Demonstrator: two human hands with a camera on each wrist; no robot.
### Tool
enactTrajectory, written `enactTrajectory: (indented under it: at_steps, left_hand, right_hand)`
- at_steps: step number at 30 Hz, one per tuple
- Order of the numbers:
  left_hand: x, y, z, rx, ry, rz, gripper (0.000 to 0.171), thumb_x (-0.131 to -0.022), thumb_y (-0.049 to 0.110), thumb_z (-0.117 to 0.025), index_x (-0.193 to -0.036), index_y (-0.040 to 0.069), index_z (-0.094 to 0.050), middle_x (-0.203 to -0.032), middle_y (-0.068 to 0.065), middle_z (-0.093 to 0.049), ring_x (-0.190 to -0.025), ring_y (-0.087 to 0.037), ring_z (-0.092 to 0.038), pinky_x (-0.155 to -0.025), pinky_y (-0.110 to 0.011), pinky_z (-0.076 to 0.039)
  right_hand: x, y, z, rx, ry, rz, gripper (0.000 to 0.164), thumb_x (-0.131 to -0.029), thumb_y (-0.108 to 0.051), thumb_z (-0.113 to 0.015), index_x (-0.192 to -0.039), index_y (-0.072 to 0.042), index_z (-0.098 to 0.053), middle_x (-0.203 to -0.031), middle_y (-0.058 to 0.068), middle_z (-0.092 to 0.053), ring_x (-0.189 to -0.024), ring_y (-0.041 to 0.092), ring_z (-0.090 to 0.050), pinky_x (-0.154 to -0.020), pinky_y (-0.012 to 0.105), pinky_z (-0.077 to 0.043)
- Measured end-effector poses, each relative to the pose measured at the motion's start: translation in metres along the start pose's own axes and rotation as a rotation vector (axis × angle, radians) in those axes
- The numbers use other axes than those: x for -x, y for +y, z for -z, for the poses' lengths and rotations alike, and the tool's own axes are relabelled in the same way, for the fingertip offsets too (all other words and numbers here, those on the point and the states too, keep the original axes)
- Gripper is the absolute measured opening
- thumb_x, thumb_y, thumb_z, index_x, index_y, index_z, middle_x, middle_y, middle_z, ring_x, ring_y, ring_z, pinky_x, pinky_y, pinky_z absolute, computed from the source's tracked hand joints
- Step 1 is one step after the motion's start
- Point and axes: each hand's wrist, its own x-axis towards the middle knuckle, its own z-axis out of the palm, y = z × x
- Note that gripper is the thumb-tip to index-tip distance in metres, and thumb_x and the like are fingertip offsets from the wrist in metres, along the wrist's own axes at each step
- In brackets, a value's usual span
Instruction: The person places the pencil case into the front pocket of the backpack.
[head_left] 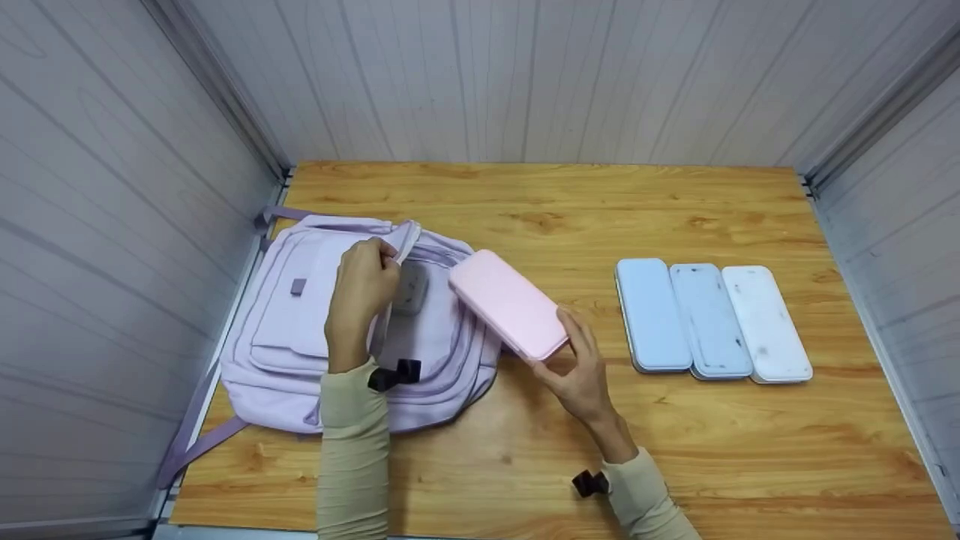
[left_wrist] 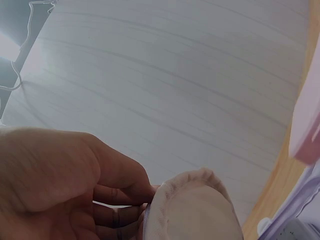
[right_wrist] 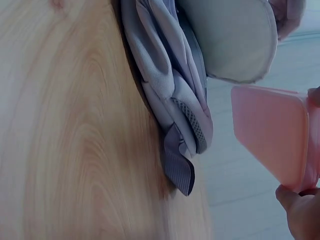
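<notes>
A lilac backpack (head_left: pixel 300 315) lies on the table at the left, its front flap pulled up. My left hand (head_left: pixel 364 289) pinches the flap's edge (left_wrist: pixel 200 205) between thumb and fingers, holding it away from the opening. Inside the opening sits a grey case (head_left: pixel 409 288), partly hidden behind the flap. My right hand (head_left: pixel 577 371) grips a pink case (head_left: pixel 510 304) by its near end, thumb on one side and fingers on the other. The case's far end overlaps the backpack's right edge in the head view; in the right wrist view the case (right_wrist: pixel 270 130) is raised beside the bag.
Right of the pink case, three similar cases lie side by side on the wooden table (head_left: pixel 540 210): a light blue one (head_left: pixel 654 315), a marked blue one (head_left: pixel 711 319) and a white one (head_left: pixel 765 322). Pale panels (head_left: pixel 495 75) wall the table at the back and sides.
</notes>
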Motion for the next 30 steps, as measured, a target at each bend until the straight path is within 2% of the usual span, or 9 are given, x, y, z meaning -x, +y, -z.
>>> enactTrajectory:
  at_steps: [2,8,11,16,22,30]
  left_hand:
    - [0.0,-0.001,0.0,0.002,-0.001,-0.003,0.023,-0.084,0.005,-0.05,-0.098,-0.004,-0.066,-0.099,-0.021,-0.066,-0.094,-0.036,-0.061,-0.084,-0.046,-0.046]
    - [-0.001,0.0,0.0,0.004,0.005,-0.003,0.023,-0.084,0.006,-0.05,-0.098,-0.004,-0.066,-0.099,-0.022,-0.066,-0.095,-0.037,-0.061,-0.084,-0.047,-0.046]
    - [-0.001,0.0,-0.001,0.007,0.001,0.003,0.023,-0.085,0.006,-0.05,-0.098,-0.004,-0.066,-0.1,-0.022,-0.065,-0.095,-0.036,-0.061,-0.084,-0.047,-0.047]
    - [0.001,-0.001,0.0,0.013,-0.007,0.006,0.025,-0.084,0.006,-0.049,-0.1,-0.004,-0.066,-0.102,-0.022,-0.065,-0.096,-0.036,-0.06,-0.083,-0.047,-0.047]
    - [0.001,-0.001,0.0,0.01,0.003,-0.015,0.025,-0.084,0.005,-0.049,-0.099,-0.005,-0.066,-0.101,-0.023,-0.064,-0.097,-0.038,-0.06,-0.085,-0.048,-0.046]
    - [0.001,0.0,-0.001,0.009,0.013,-0.016,0.024,-0.085,0.005,-0.049,-0.099,-0.005,-0.066,-0.1,-0.023,-0.065,-0.097,-0.037,-0.061,-0.085,-0.048,-0.046]
  right_hand:
    - [0.0,-0.003,-0.003,-0.006,-0.033,0.025,0.079,-0.065,0.0,-0.081,-0.134,0.013,-0.044,-0.135,0.033,-0.044,-0.124,0.045,-0.045,-0.105,0.021,-0.034]
    - [0.006,0.012,-0.014,0.001,-0.127,0.029,0.082,-0.068,-0.014,-0.082,-0.14,-0.002,-0.045,-0.139,0.017,-0.047,-0.128,0.03,-0.047,-0.106,0.038,-0.038]
    - [0.008,0.015,-0.018,-0.017,-0.156,0.056,0.081,-0.069,-0.02,-0.081,-0.141,-0.005,-0.045,-0.14,0.015,-0.047,-0.128,0.029,-0.047,-0.105,0.043,-0.039]
    - [0.01,0.015,-0.024,-0.036,-0.209,0.122,0.08,-0.071,-0.026,-0.08,-0.14,-0.005,-0.045,-0.141,0.017,-0.045,-0.13,0.031,-0.046,-0.107,0.039,-0.038]
    - [0.012,0.013,-0.03,-0.054,-0.254,0.18,0.079,-0.07,-0.023,-0.08,-0.138,-0.002,-0.047,-0.139,0.02,-0.047,-0.126,0.034,-0.048,-0.107,0.035,-0.038]
    - [0.014,0.016,-0.039,-0.004,-0.379,0.146,0.079,-0.074,-0.035,-0.078,-0.141,-0.007,-0.045,-0.14,0.014,-0.047,-0.129,0.029,-0.046,-0.104,0.051,-0.039]
